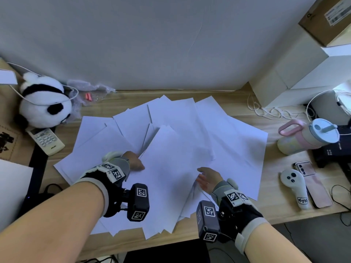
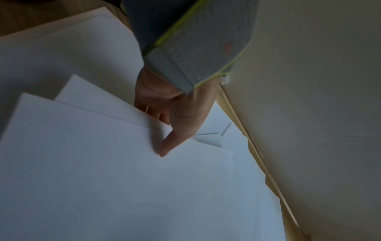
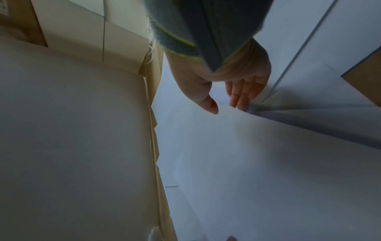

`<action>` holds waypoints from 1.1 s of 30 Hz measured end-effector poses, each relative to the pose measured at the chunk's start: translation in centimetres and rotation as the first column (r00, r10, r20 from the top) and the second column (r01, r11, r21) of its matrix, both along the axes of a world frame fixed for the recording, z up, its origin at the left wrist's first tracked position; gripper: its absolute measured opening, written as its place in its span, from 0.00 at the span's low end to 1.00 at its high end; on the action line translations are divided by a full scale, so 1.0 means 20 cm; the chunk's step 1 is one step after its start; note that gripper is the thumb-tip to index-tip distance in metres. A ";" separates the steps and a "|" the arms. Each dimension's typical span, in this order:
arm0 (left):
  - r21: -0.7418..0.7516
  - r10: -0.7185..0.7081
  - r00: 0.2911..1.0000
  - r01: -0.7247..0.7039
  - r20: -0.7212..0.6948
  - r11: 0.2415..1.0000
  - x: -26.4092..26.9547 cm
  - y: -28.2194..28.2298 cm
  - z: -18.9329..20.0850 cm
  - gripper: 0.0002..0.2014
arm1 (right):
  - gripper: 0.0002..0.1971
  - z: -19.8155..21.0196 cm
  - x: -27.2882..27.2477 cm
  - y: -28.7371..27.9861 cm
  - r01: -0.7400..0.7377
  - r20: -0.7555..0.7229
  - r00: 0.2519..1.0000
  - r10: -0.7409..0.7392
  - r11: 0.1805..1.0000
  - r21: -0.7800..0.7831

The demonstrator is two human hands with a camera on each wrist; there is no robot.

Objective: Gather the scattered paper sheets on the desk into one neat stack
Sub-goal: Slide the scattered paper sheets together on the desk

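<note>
Several white paper sheets lie fanned out and overlapping across the wooden desk. My left hand is at the left side of the upper sheets. In the left wrist view the left hand pinches a sheet edge, thumb on top and fingers hidden underneath. My right hand is at the near right of the fan. Its fingers are straight against the raised edge of a sheet, and the thumb stays apart from it.
A panda plush and a remote control sit at the left. At the right are a pink tumbler, a white controller, a phone, white boxes and cables. A wall closes the back.
</note>
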State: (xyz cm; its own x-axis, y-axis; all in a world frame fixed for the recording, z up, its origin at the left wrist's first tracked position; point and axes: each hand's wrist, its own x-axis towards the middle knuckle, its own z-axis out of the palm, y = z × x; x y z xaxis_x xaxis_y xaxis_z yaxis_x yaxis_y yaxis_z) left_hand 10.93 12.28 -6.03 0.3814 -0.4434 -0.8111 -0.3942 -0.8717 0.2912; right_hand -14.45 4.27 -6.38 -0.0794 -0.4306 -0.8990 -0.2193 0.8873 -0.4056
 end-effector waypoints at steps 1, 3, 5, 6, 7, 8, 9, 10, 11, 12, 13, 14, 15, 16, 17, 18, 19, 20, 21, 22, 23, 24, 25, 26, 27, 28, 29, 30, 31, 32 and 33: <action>-0.002 -0.018 1.000 0.018 -0.014 1.000 -0.01 0.01 0.00 0.25 | 0.04 0.00 0.01 0.01 -0.020 0.009 1.000 0.020 1.000 0.009; -0.037 -0.031 0.997 0.029 -0.075 0.999 -0.02 -0.01 0.01 0.26 | 0.06 0.01 0.02 0.03 -0.083 0.012 0.996 0.083 0.996 0.007; -0.091 0.029 0.993 -0.040 -0.114 0.995 -0.02 -0.01 0.03 0.26 | 0.07 0.03 0.03 0.01 -0.119 0.037 0.992 0.120 0.993 -0.013; -0.116 0.073 0.989 -0.088 -0.125 0.989 0.00 -0.02 0.03 0.26 | 0.03 0.04 0.03 -0.02 -0.114 0.047 0.992 0.116 0.993 -0.040; -0.149 0.126 0.982 -0.147 -0.144 0.978 0.02 -0.03 0.02 0.25 | 0.05 0.06 0.04 -0.05 -0.096 0.030 0.995 0.099 0.992 -0.076; -0.184 0.183 0.968 -0.213 -0.170 0.959 0.03 -0.04 0.01 0.24 | 0.10 0.07 0.04 -0.08 -0.082 -0.003 0.997 0.082 0.990 -0.114; -0.226 0.239 0.952 -0.279 -0.190 0.933 0.05 -0.06 0.02 0.22 | 0.14 0.09 0.04 -0.13 -0.069 -0.037 0.997 0.065 0.988 -0.141; -0.260 0.297 0.932 -0.345 -0.206 0.902 0.06 -0.09 0.03 0.20 | 0.16 0.11 0.04 -0.17 -0.066 -0.062 0.996 0.057 0.985 -0.160; -0.274 0.335 0.918 -0.385 -0.213 0.881 0.05 -0.11 0.05 0.19 | 0.17 0.13 0.03 -0.21 -0.060 -0.078 0.996 0.047 0.984 -0.169; -0.278 0.356 0.907 -0.410 -0.224 0.869 0.05 -0.14 0.06 0.16 | 0.18 0.13 0.03 -0.26 -0.059 -0.091 0.995 0.043 0.983 -0.172; -0.272 0.359 0.904 -0.415 -0.234 0.868 0.04 -0.16 0.06 0.13 | 0.17 0.13 0.02 -0.31 -0.065 -0.105 0.993 0.047 0.983 -0.173; -0.270 0.377 0.894 -0.435 -0.240 0.859 0.03 -0.19 0.05 0.13 | 0.14 0.13 0.02 -0.34 -0.075 -0.114 0.992 0.056 0.983 -0.166; -0.258 0.395 0.885 -0.452 -0.246 0.854 0.02 -0.22 0.04 0.15 | 0.10 0.13 0.02 -0.38 -0.082 -0.127 0.990 0.062 0.984 -0.159; -0.234 0.438 0.854 -0.504 -0.282 0.831 0.01 -0.24 0.02 0.18 | 0.10 0.13 0.02 -0.41 -0.084 -0.139 0.988 0.062 0.985 -0.152; -0.211 0.476 0.828 -0.543 -0.297 0.813 0.00 -0.26 0.00 0.21 | 0.12 0.13 0.02 -0.43 -0.100 -0.148 0.986 0.078 0.985 -0.144; -0.214 0.511 0.807 -0.577 -0.296 0.788 -0.02 -0.29 -0.01 0.23 | 0.16 0.12 0.02 -0.46 -0.113 -0.148 0.985 0.091 0.983 -0.145; -0.204 0.516 0.806 -0.579 -0.291 0.789 -0.04 -0.30 0.01 0.22 | 0.20 0.11 0.02 -0.47 -0.126 -0.154 0.983 0.102 0.980 -0.152; -0.155 0.558 0.779 -0.612 -0.286 0.775 -0.04 -0.30 0.01 0.21 | 0.21 0.10 0.03 -0.49 -0.155 -0.168 0.977 0.129 0.976 -0.152; -0.161 0.454 0.863 -0.492 -0.222 0.856 -0.06 -0.31 0.01 0.19 | 0.20 0.09 0.03 -0.51 -0.194 -0.191 0.968 0.164 0.970 -0.149; -0.137 0.220 0.973 -0.229 -0.074 0.964 -0.08 -0.31 0.02 0.17 | 0.17 0.09 0.03 -0.52 -0.220 -0.211 0.959 0.187 0.964 -0.147; -0.113 0.159 0.987 -0.162 -0.035 0.980 -0.09 -0.33 0.01 0.14 | 0.12 0.08 0.04 -0.54 -0.243 -0.218 0.953 0.210 0.960 -0.137; -0.093 0.291 0.949 -0.303 -0.119 0.948 -0.10 -0.35 -0.02 0.10 | 0.09 0.06 0.04 -0.55 -0.255 -0.220 0.949 0.224 0.959 -0.126; -0.097 0.455 0.860 -0.485 -0.230 0.869 -0.10 -0.37 -0.03 0.11 | 0.09 0.04 0.04 -0.56 -0.262 -0.215 0.948 0.234 0.958 -0.112; -0.113 0.535 0.800 -0.578 -0.272 0.808 -0.10 -0.39 -0.06 0.16 | 0.11 0.02 0.04 -0.57 -0.285 -0.197 0.945 0.263 0.954 -0.094; -0.136 0.547 0.797 -0.590 -0.256 0.796 -0.12 -0.40 -0.06 0.17 | 0.14 0.00 0.05 -0.57 -0.324 -0.178 0.935 0.307 0.943 -0.075; -0.129 0.566 0.782 -0.609 -0.259 0.782 -0.13 -0.42 -0.06 0.13 | 0.20 0.00 0.05 -0.57 -0.373 -0.162 0.919 0.360 0.926 -0.061; -0.097 0.565 0.778 -0.607 -0.276 0.789 -0.14 -0.43 -0.03 0.06 | 0.23 0.02 0.06 -0.56 -0.429 -0.154 0.896 0.416 0.901 -0.065; -0.072 0.566 0.768 -0.610 -0.299 0.790 -0.13 -0.44 -0.05 0.09 | 0.23 0.03 0.07 -0.55 -0.469 -0.138 0.879 0.456 0.879 -0.087; -0.088 0.548 0.779 -0.595 -0.304 0.799 -0.13 -0.44 -0.06 0.19 | 0.21 0.03 0.08 -0.55 -0.491 -0.128 0.869 0.478 0.863 -0.115; -0.077 0.526 0.784 -0.578 -0.330 0.812 -0.15 -0.44 -0.03 0.25 | 0.20 0.03 0.09 -0.54 -0.518 -0.120 0.855 0.505 0.844 -0.137; -0.088 0.495 0.800 -0.551 -0.340 0.830 -0.15 -0.43 -0.03 0.27 | 0.19 0.02 0.09 -0.53 -0.537 -0.104 0.843 0.527 0.832 -0.138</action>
State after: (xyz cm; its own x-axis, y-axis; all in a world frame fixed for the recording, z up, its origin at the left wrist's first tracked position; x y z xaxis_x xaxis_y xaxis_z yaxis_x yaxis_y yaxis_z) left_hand 7.98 3.64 -6.62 0.3559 -0.3885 -0.8499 0.2343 -0.8434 0.4836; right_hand -12.66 -6.41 -5.90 0.1519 -0.5547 -0.8181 -0.6671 0.5532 -0.4990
